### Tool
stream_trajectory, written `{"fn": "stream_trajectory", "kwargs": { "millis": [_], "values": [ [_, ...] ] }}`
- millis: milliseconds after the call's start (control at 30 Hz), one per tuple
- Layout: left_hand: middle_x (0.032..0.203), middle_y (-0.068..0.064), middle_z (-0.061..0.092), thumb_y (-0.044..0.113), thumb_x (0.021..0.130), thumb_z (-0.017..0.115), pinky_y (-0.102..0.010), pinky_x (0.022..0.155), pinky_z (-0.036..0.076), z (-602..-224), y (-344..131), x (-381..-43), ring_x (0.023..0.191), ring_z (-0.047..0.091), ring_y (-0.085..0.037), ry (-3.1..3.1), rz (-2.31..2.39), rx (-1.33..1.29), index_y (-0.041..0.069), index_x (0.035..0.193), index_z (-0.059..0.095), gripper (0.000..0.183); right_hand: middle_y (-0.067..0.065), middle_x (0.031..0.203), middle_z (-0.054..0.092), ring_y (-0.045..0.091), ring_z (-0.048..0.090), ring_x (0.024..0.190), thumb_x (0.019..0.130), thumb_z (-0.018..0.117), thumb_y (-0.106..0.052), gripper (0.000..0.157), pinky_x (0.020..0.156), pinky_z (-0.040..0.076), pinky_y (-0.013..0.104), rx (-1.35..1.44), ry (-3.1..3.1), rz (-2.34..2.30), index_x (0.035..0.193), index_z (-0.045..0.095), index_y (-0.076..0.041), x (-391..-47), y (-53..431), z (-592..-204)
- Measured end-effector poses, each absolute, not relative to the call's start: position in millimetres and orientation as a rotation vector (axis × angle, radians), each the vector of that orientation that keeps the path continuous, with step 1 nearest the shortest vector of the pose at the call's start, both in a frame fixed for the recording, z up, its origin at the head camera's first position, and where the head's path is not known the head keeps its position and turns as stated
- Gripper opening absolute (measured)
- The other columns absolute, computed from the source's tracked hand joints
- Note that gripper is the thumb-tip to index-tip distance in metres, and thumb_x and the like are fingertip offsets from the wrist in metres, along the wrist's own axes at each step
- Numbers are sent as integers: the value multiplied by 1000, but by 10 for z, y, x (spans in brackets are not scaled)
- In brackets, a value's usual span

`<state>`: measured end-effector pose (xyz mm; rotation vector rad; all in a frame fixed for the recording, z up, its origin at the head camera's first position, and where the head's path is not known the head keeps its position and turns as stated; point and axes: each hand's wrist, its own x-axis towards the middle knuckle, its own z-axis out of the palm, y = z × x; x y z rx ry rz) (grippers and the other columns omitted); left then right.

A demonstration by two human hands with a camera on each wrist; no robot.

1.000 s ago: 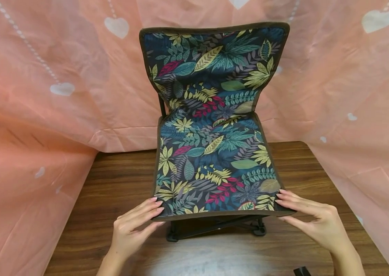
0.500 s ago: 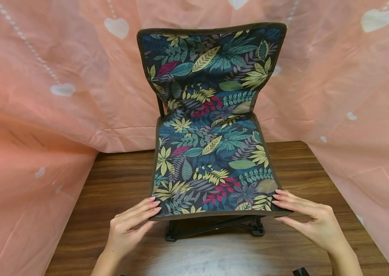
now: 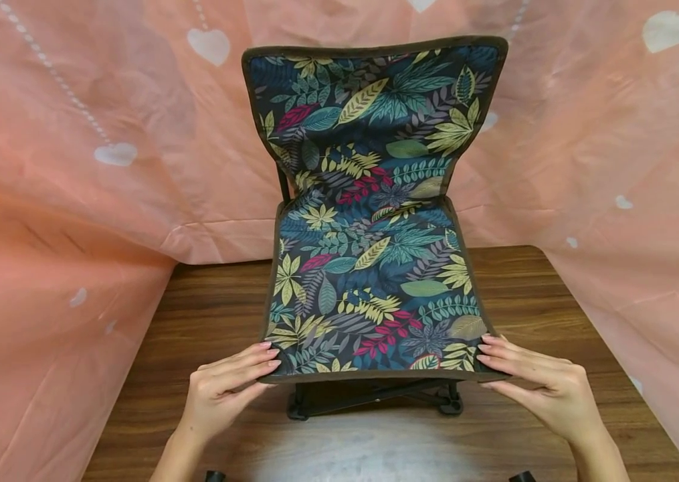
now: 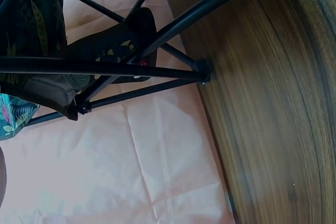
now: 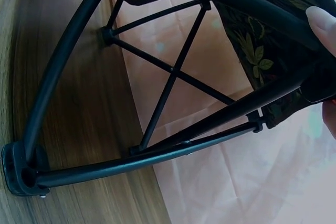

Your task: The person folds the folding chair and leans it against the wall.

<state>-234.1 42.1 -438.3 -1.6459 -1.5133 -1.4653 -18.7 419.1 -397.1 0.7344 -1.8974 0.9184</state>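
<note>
An unfolded folding chair (image 3: 369, 268) with dark leaf-print fabric stands on the wooden surface, its backrest away from me. My left hand (image 3: 225, 391) grips the front left corner of the seat, fingers on top and thumb below the edge. At the front right corner, my right hand (image 3: 544, 385) pinches the fabric the same way. The left wrist view looks beneath the seat at the black tube legs (image 4: 126, 69). In the right wrist view, crossed tubes (image 5: 173, 70) and a plastic foot (image 5: 23, 169) show, with the right thumb and a fingertip at the right edge.
Pink cloth (image 3: 92, 201) with white hearts hangs behind the chair and along both sides. The wood-grain surface (image 3: 207, 308) extends under and around the legs. Two small black pieces (image 3: 522, 476) poke in at the bottom edge of the head view.
Both hands keep their hold on the seat corners, the left having shifted slightly left. The chair stays upright and unfolded, and the head view has moved a little.
</note>
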Motion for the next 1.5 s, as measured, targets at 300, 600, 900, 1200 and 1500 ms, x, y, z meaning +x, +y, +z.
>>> {"fn": "stream_trajectory", "kwargs": {
  "millis": [300, 600, 900, 1200, 1500],
  "values": [
    [104, -16, 74, 8, 79, 78, -21, 99, 51, -4359, 412, -2353, 112, 67, -20, -1513, -1511, -1666, -4, 97, 76, 21, 24, 109, 70, 20, 65, 115, 80, 77, -7, 28, 106, 46, 26, 759, -1882, 922, 84, 69, 20, -210, 4181, -3945],
    [103, -17, 74, 7, 80, 78, -21, 98, 51, -4347, 443, -2371, 111, 68, -21, -1485, -1493, -1682, -4, 96, 76, 20, 24, 107, 71, 21, 66, 114, 79, 77, -6, 27, 105, 47, 27, 791, -1854, 918, 82, 69, 20, -250, 4190, -3949],
    [102, -17, 74, 10, 82, 76, -21, 98, 51, -4320, 478, -2419, 112, 67, -18, -1479, -1407, -1706, -4, 97, 75, 20, 23, 105, 72, 20, 67, 113, 79, 77, -6, 26, 104, 48, 26, 793, -1826, 900, 82, 70, 19, -303, 4205, -4011],
    [102, -19, 74, 12, 87, 72, -21, 98, 51, -4157, 513, -2418, 111, 68, -20, -1433, -1277, -1758, -4, 97, 76, 19, 25, 103, 72, 24, 68, 111, 77, 77, -2, 24, 105, 48, 31, 865, -1774, 928, 81, 69, 20, -379, 4169, -3940],
    [102, -18, 74, 11, 85, 73, -21, 97, 51, -4131, 567, -2451, 111, 67, -19, -1403, -1316, -1739, -3, 96, 76, 18, 26, 102, 71, 28, 68, 110, 78, 77, 0, 24, 106, 48, 33, 889, -1754, 954, 81, 69, 22, -409, 4132, -3866]
  ]
}}
